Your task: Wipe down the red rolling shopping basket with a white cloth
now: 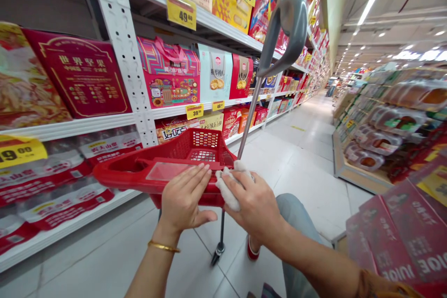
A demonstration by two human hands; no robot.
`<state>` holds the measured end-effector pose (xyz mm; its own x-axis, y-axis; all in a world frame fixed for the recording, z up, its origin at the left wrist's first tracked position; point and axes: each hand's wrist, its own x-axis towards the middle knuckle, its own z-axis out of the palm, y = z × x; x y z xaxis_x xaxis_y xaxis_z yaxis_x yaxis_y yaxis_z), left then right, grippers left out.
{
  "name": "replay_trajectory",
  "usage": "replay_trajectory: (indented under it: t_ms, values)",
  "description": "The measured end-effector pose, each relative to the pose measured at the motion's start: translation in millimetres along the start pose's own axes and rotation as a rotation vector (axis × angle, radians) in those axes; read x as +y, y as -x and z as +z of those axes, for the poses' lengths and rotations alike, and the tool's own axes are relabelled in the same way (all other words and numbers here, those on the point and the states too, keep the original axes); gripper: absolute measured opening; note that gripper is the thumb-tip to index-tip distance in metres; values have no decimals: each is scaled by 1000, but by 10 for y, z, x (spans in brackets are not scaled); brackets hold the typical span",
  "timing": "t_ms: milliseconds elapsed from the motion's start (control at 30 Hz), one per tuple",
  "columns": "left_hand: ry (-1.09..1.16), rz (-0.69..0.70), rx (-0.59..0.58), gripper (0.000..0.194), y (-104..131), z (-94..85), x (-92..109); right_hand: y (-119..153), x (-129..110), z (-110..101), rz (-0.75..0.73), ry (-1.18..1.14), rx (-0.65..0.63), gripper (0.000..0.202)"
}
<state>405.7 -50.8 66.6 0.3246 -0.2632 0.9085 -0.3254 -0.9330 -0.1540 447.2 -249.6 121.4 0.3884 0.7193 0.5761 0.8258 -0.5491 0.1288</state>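
Observation:
A red rolling shopping basket (122,174) stands tilted before me, with a slatted wall and a caster on the floor below. From its right side rises a metal pole (248,118) topped by a grey looped handle (296,32). My left hand (186,195) lies on the basket's near rim, fingers stretched out and thumb apart, beside a clear label panel (167,171). A crumpled white cloth (226,191) is in my right hand (253,198), whose fingers press it against the rim's right corner, by the foot of the pole. Cloth and fingers hide that corner.
Shelves (209,104) of boxed goods with yellow price tags run along the left, with wrapped bottle packs (70,163) at the bottom. On the right are a bottle display (387,116) and stacked red juice cartons (387,228). A tiled aisle (296,158) lies between.

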Motion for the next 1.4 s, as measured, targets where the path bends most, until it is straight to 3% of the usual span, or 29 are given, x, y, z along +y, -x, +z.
replay_trajectory:
  t_ms: [333, 533, 733, 1000, 1400]
  values:
    - [21, -39, -50, 86, -134, 281, 23, -48, 460, 84, 33, -92, 55, 45]
    - [0, -58, -43, 89, -132, 370, -20, -213, 284, 140, 16, -122, 76, 39]
    - [21, -96, -47, 90, -145, 399, -51, -282, 123, 347, 16, 18, 53, 51]
    - [35, -107, -88, 83, -169, 400, -86, -268, 374, 386, -73, -30, 109, 43]
    - [20, -116, -116, 76, -197, 417, -134, -221, 687, 435, -7, -82, 152, 39]
